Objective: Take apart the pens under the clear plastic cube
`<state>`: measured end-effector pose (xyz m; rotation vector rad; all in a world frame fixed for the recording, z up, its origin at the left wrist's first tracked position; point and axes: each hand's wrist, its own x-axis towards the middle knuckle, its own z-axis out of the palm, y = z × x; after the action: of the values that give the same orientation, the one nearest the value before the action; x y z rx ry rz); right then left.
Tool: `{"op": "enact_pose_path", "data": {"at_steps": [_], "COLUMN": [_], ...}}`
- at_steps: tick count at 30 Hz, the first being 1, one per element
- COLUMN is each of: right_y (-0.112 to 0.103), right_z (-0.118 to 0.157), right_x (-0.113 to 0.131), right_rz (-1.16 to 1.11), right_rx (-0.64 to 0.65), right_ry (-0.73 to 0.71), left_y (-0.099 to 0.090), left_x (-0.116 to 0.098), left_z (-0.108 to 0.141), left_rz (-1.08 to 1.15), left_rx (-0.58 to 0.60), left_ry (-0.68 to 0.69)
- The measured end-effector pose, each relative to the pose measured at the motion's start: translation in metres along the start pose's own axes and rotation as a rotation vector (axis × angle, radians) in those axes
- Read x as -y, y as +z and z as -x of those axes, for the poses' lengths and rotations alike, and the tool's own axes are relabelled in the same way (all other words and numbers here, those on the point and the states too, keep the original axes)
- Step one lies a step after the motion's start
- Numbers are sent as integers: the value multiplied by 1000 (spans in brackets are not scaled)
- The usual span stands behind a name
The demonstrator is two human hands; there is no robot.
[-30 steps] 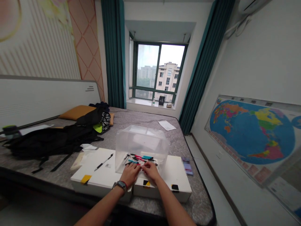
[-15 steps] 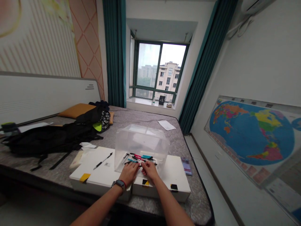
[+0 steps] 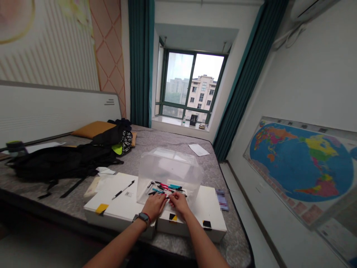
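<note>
My left hand point(image 3: 154, 207), with a dark watch point(image 3: 144, 217) and a red band at the wrist, is at the front of a clear plastic box point(image 3: 170, 165) lying with its open side towards me. Close beside it is my right hand point(image 3: 179, 203). Fingertips of both hands are closed on a small dark piece of a pen point(image 3: 167, 198), mostly covered by the fingers. Just behind the hands, several pens and pen parts point(image 3: 169, 187) in black, red, teal and white lie in a loose pile inside the box. One black and white pen point(image 3: 123, 190) lies apart on the left.
Two white boxes point(image 3: 111, 204) with yellow and black tape form the work surface on a grey mattress point(image 3: 237, 238). A black backpack point(image 3: 64, 163) and an orange pillow point(image 3: 92, 129) are at left. White paper point(image 3: 198, 149) lies behind; a blurred-out item point(image 3: 222, 200) is at right.
The view has shifted slightly. Both hands stay together at the box front, with only small finger movements; the pens behind them look the same.
</note>
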<state>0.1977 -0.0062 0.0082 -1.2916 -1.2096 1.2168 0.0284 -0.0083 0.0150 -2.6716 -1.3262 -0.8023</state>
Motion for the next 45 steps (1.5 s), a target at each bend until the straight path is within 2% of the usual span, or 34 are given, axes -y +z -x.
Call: {"op": "enact_pose_path", "data": {"at_steps": [12,17,29,35,45], "right_y": [-4,-5,-1,-6,-8], "right_z": [-1,-3,-5,-9,-3], "right_x": [-1,-4,-6,-14,-6], "right_rz": [-52,-140,-33,-135,-307], "right_rx": [42,-42,-33,-88,-156], "right_ry": [-62,-27,-12,-19,-15], "left_y": [2,1,4,7,5], "left_x": [1,1,5,5,6], "left_z": [0,0,0,0,1], "left_rz": [11,30,31,16,35], "left_rx": [9,8,8,30,5], "left_ry": [-28,-22,-7,41,29]}}
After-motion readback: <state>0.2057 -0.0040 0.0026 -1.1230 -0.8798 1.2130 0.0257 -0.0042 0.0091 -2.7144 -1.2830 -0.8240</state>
